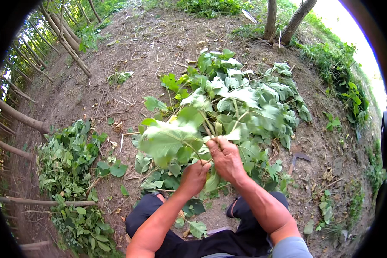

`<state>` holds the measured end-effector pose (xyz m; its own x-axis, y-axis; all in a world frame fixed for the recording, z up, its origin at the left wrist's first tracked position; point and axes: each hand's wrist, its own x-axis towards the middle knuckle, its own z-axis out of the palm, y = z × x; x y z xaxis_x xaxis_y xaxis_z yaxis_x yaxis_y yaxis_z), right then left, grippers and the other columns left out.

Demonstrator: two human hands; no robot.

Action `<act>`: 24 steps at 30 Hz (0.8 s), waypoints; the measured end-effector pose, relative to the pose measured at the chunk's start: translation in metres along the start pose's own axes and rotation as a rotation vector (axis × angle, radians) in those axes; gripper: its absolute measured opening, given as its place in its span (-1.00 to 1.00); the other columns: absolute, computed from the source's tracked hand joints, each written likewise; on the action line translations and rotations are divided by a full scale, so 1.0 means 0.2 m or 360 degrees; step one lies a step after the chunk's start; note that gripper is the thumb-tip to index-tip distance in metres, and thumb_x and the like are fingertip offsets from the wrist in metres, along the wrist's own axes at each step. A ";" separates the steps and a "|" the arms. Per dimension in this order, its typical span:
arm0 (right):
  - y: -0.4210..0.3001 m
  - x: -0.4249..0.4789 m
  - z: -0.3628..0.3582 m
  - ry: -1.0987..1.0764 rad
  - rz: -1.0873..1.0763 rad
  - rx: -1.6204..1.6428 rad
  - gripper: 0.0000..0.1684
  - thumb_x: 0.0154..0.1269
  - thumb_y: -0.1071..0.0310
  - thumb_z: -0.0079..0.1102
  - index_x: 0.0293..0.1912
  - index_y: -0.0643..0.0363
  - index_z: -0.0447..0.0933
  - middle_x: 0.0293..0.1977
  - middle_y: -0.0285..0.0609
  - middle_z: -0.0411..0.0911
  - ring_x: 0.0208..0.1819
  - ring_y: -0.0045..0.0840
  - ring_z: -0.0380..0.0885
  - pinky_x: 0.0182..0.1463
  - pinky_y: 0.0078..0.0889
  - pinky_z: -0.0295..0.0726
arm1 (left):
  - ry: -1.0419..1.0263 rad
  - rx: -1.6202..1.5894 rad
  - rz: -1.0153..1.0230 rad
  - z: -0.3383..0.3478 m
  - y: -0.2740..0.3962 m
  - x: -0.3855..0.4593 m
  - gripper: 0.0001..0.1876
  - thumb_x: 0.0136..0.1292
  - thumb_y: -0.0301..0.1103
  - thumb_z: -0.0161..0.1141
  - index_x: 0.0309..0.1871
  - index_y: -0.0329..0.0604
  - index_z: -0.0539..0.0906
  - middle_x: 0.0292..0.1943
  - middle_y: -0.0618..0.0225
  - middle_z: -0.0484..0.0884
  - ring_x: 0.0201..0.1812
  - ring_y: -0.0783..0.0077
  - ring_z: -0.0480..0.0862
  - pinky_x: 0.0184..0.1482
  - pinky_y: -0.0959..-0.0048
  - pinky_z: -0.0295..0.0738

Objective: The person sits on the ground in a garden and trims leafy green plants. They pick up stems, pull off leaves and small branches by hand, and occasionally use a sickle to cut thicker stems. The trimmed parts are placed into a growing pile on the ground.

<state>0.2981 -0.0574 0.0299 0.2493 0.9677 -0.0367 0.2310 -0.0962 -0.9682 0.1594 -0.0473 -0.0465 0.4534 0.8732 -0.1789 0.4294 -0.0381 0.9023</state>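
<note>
My right hand point(226, 158) is closed around the woody stem of a leafy branch point(208, 124), its broad green leaves spreading forward. Close beside it, on the left, my left hand point(196, 175) pinches the stalk of a large leaf point(167, 138), which is blurred. Beyond and beneath both hands lies a heap of cut leafy branches point(258, 90), many with pale leaf undersides showing. The far ends of the held branch overlap the heap, so where it stops is hard to tell.
A sickle point(299, 157) lies on the soil at the right. Another pile of green foliage point(67, 158) is at the left, near slender tree trunks point(22, 117). Two trunks point(271, 21) rise at the far right. Loose leaves point(197, 228) lie between my legs.
</note>
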 end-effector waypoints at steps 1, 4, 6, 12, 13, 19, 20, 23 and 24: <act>-0.02 0.02 -0.04 0.0075 -0.0045 -0.0093 -0.70 0.46 0.20 0.15 -0.13 0.31 0.54 -0.48 -0.20 0.51 -0.38 -0.59 0.45 -0.26 -0.41 0.50 | 0.0011 0.0012 0.0038 -0.01 0.04 0.00 -0.78 0.44 -0.22 0.09 -0.13 -0.18 0.61 -0.40 -0.01 0.64 -0.32 -0.11 0.63 -0.28 0.12 0.49; 0.03 0.02 -0.02 -0.0206 -0.0073 -0.0163 -0.69 0.42 0.19 0.20 -0.14 0.30 0.55 -0.45 -0.16 0.55 -0.37 -0.56 0.49 -0.25 -0.38 0.50 | 0.0049 0.0070 0.0150 0.00 0.05 -0.01 -0.83 0.39 -0.30 0.11 -0.14 -0.20 0.61 -0.38 -0.04 0.65 -0.28 -0.12 0.66 -0.26 0.10 0.51; 0.06 0.00 0.02 -0.0212 -0.0430 -0.0597 -0.75 0.36 0.25 0.25 -0.18 0.27 0.56 -0.42 -0.06 0.53 -0.37 -0.39 0.54 -0.25 -0.33 0.50 | -0.0011 0.0124 0.0299 0.02 -0.02 0.01 -0.84 0.31 -0.37 0.13 -0.13 -0.21 0.61 -0.36 -0.08 0.64 -0.26 -0.14 0.66 -0.26 0.10 0.51; 0.05 -0.05 0.02 -0.0205 -0.0033 0.0524 -0.80 0.51 0.31 0.07 -0.06 0.25 0.51 -0.45 -0.33 0.55 -0.39 -0.73 0.51 -0.25 -0.59 0.53 | -0.0313 -0.0628 -0.0486 -0.10 0.24 0.00 -0.81 0.30 -0.35 -0.06 -0.23 -0.18 0.57 -0.44 0.43 0.57 -0.48 0.57 0.50 -0.49 0.55 0.34; 0.04 -0.03 0.00 -0.0155 -0.0017 0.0594 -0.76 0.52 0.28 0.05 -0.06 0.30 0.48 -0.50 -0.30 0.53 -0.42 -0.69 0.50 -0.28 -0.57 0.53 | -0.0327 -0.1036 -0.0512 -0.10 0.20 0.00 -0.80 0.34 -0.31 -0.08 -0.24 -0.16 0.56 -0.47 0.44 0.55 -0.52 0.61 0.45 -0.52 0.59 0.27; 0.10 -0.03 0.04 -0.0119 0.0219 0.1206 -0.70 0.53 0.21 0.05 -0.13 0.31 0.45 -0.59 -0.27 0.45 -0.56 -0.63 0.43 -0.41 -0.55 0.47 | -0.0336 -0.1707 -0.0478 -0.09 0.11 0.04 -0.65 0.51 -0.10 -0.07 -0.35 -0.10 0.54 -0.62 0.57 0.43 -0.74 0.65 0.27 -0.67 0.61 0.11; 0.14 -0.02 0.05 -0.0094 0.0127 0.1073 -0.71 0.53 0.22 0.05 -0.14 0.31 0.44 -0.59 -0.29 0.44 -0.58 -0.64 0.40 -0.46 -0.58 0.45 | -0.0300 -0.1653 -0.0502 -0.08 0.12 0.03 -0.71 0.48 -0.17 0.02 -0.36 -0.10 0.56 -0.60 0.55 0.46 -0.72 0.69 0.29 -0.67 0.66 0.10; 0.07 -0.04 0.05 -0.0039 0.0173 0.0604 -0.70 0.53 0.22 0.04 -0.17 0.31 0.45 -0.59 -0.32 0.44 -0.58 -0.68 0.39 -0.48 -0.61 0.41 | -0.0125 -0.1478 -0.0522 -0.07 0.14 0.02 -0.75 0.46 -0.23 0.08 -0.36 -0.09 0.57 -0.62 0.54 0.46 -0.72 0.73 0.29 -0.68 0.68 0.09; 0.04 -0.07 0.07 -0.0020 0.0072 0.0499 -0.71 0.53 0.23 0.05 -0.19 0.30 0.47 -0.54 -0.34 0.46 -0.56 -0.73 0.38 -0.45 -0.63 0.40 | -0.0108 -0.1475 -0.0487 -0.08 0.11 0.03 -0.77 0.46 -0.22 0.09 -0.31 -0.10 0.60 -0.58 0.56 0.48 -0.70 0.74 0.31 -0.68 0.68 0.10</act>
<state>0.2842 -0.0680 0.0188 0.2405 0.9671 -0.0827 -0.0817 -0.0647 -0.9945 0.1583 -0.0357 -0.0222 0.4807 0.7509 -0.4529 -0.2347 0.6078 0.7586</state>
